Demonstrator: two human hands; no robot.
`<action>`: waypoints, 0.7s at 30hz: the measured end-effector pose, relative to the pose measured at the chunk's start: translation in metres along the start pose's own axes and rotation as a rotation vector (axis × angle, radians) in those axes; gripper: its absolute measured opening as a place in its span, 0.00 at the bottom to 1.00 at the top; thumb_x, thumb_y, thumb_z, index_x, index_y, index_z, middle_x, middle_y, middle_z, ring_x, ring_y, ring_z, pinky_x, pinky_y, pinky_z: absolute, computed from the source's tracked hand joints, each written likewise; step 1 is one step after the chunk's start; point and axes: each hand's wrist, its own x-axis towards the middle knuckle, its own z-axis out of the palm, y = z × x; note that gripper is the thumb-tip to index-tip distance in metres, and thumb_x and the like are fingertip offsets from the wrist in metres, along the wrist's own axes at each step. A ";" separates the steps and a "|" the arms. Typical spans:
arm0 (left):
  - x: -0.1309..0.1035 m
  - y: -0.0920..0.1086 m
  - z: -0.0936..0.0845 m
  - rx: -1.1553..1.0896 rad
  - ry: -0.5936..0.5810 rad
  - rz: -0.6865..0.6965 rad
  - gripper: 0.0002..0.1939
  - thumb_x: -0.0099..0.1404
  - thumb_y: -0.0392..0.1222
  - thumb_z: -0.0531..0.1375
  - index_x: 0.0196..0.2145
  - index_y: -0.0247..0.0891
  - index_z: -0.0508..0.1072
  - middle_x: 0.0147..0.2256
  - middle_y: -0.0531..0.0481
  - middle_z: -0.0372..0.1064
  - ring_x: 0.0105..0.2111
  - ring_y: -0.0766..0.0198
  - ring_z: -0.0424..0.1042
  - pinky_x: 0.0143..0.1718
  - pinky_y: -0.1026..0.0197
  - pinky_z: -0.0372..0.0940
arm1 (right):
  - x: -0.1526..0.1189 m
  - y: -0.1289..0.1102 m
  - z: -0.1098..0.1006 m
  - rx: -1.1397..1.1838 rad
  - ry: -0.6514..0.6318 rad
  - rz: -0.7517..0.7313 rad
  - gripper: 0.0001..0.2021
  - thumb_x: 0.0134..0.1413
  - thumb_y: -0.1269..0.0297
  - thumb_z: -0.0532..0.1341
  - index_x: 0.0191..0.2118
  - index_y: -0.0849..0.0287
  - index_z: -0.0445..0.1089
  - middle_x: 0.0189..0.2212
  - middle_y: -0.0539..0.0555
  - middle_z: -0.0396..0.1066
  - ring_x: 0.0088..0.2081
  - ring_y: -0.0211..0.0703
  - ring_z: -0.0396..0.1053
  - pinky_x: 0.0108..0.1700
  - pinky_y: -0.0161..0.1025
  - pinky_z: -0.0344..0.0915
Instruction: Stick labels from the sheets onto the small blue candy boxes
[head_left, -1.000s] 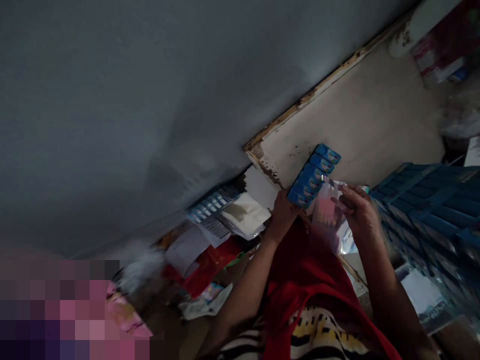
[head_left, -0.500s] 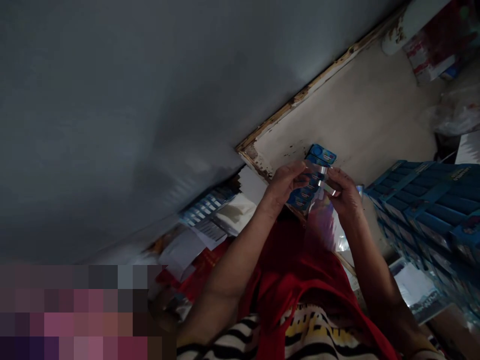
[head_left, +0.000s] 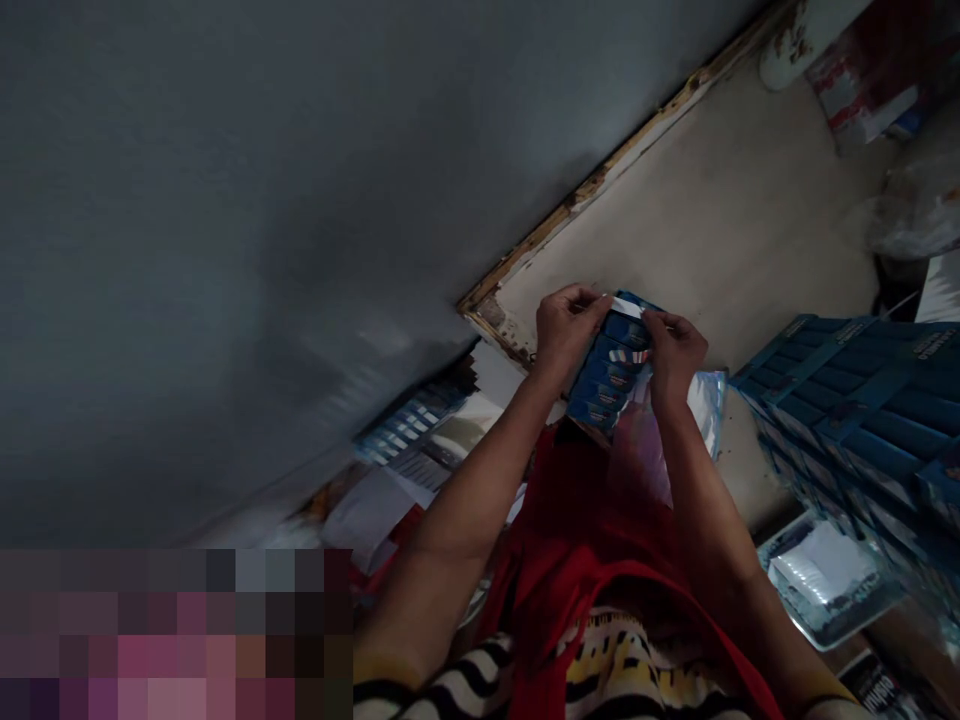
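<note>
A short shiny strip [head_left: 627,307], possibly tape or a sticker, is stretched between my two hands. My left hand [head_left: 564,328] pinches its left end, and my right hand [head_left: 677,352] pinches the right end. Under it, a row of small blue boxes [head_left: 600,382] lies on the pale table [head_left: 720,210], with the strip over the far end of the row. Whether the strip touches the boxes I cannot tell. A second shiny strip [head_left: 628,356] shows beside my right fingers. Below my right wrist lies a glossy, iridescent plastic sheet or bag [head_left: 646,445].
Stacked blue boxes [head_left: 862,390] stand on the right, with a clear plastic tray [head_left: 832,575] below them. A worn wooden edge [head_left: 600,180] borders the table along the grey wall [head_left: 225,200]. Papers [head_left: 375,500] and another blue pack [head_left: 405,425] lie at left.
Both hands have moved slightly up towards the far end of the box row. The strip now stretches flat between them, and more of the blue boxes shows.
</note>
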 end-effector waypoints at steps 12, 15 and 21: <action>0.015 -0.012 0.003 0.037 -0.009 -0.014 0.09 0.58 0.45 0.70 0.29 0.39 0.76 0.26 0.55 0.72 0.26 0.66 0.70 0.29 0.66 0.65 | 0.009 0.003 0.005 -0.111 0.030 -0.034 0.16 0.50 0.50 0.70 0.33 0.60 0.80 0.26 0.49 0.74 0.29 0.39 0.68 0.29 0.35 0.65; 0.016 -0.011 0.003 0.014 -0.023 -0.025 0.09 0.58 0.45 0.70 0.29 0.39 0.76 0.26 0.54 0.72 0.27 0.66 0.70 0.30 0.65 0.66 | 0.009 0.003 0.006 -0.104 0.025 -0.021 0.16 0.50 0.49 0.70 0.34 0.59 0.80 0.27 0.49 0.75 0.28 0.39 0.67 0.27 0.35 0.64; 0.019 -0.011 0.004 0.024 -0.016 -0.065 0.08 0.57 0.44 0.69 0.27 0.39 0.75 0.26 0.54 0.71 0.28 0.66 0.70 0.31 0.65 0.66 | 0.010 0.004 0.006 -0.151 0.029 -0.036 0.14 0.50 0.51 0.70 0.31 0.58 0.77 0.26 0.49 0.74 0.28 0.39 0.68 0.29 0.36 0.65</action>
